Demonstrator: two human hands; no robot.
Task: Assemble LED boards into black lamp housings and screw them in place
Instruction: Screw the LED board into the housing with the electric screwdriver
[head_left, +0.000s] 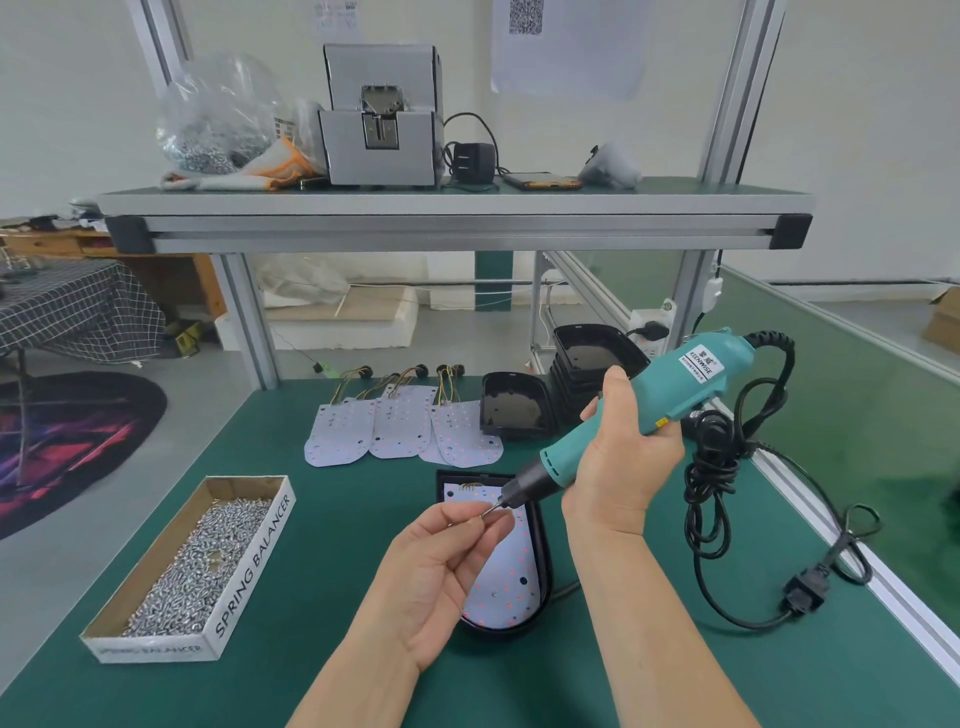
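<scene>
The left hand (441, 566) pinches a small silver screw (487, 515) onto the teal electric screwdriver (691, 382) gripped by the right hand (621, 447), seemingly loading it, above the near black lamp housing (546, 564) holding its white LED board (506, 579).

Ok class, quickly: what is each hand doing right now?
Left hand: pinches a small silver metal screw.
Right hand: grips the teal plastic electric screwdriver.

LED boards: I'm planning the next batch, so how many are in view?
4. Left board, middle board and right board lie side by side farther back; a fourth board sits in the near housing. Another may hide beneath the right board.
</scene>
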